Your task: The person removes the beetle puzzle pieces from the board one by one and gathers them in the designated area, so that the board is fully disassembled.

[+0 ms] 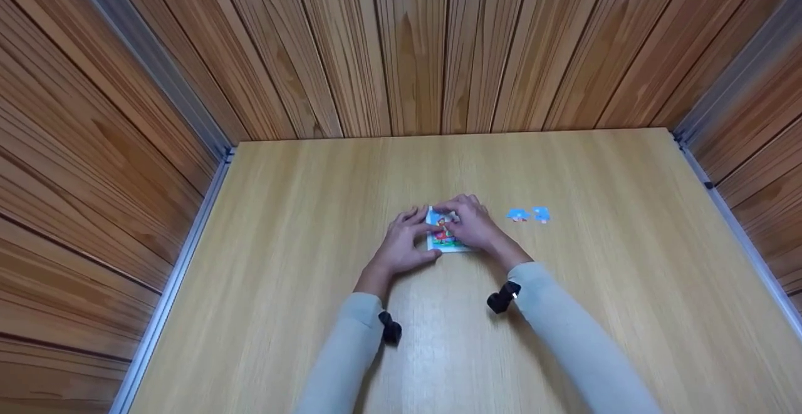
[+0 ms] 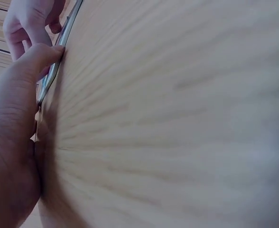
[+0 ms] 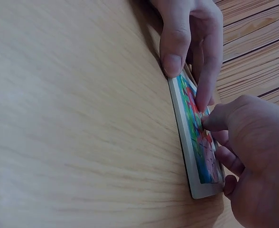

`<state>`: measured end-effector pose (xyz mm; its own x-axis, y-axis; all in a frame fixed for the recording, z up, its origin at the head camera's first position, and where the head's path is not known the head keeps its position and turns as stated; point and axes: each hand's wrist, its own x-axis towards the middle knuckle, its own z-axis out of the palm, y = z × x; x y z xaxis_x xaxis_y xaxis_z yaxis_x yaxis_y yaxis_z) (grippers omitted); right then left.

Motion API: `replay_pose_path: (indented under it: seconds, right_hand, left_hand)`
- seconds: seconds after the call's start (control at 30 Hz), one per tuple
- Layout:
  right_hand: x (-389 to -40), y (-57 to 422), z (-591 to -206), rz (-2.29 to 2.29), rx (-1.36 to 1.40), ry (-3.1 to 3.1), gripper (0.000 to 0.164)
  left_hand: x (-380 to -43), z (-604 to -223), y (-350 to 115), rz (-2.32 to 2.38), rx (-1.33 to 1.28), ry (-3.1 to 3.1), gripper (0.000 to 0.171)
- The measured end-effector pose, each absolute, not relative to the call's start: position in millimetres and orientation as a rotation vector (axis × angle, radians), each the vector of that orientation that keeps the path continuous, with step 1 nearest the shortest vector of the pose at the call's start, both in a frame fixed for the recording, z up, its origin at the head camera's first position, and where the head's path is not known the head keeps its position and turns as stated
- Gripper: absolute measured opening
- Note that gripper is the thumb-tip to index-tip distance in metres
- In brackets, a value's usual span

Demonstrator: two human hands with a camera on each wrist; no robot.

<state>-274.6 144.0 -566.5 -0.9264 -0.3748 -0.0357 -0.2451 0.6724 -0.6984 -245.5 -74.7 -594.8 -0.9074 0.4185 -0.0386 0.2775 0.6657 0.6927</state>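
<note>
Head view: the puzzle (image 1: pixel 442 238) lies flat on the table (image 1: pixel 301 245), between both hands. The left hand (image 1: pixel 403 245) holds its left side, thumb on the near corner. The right hand (image 1: pixel 470 223) is narrow, thumb on the picture, covering its right part; whether it pinches a piece I cannot tell. Right of that hand, near it, two loose blue pieces (image 1: pixel 518 215) lie side by side, apart. Sleeves (image 1: pixel 348 354) with black devices (image 1: pixel 503 298) cross the table's near part; a plank wall (image 1: pixel 413 44) closes its far edge.
</note>
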Motion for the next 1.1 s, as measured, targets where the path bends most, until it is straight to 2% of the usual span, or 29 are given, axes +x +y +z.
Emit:
replay_pose_path:
  seconds: [1.1]
  right_hand:
    - [-275.3, 145.2, -575.1, -1.177, -0.436, 2.710, 0.045]
  left_hand:
    - [-243.0, -595.3, -72.1, 1.097, 0.552, 2.684, 0.057]
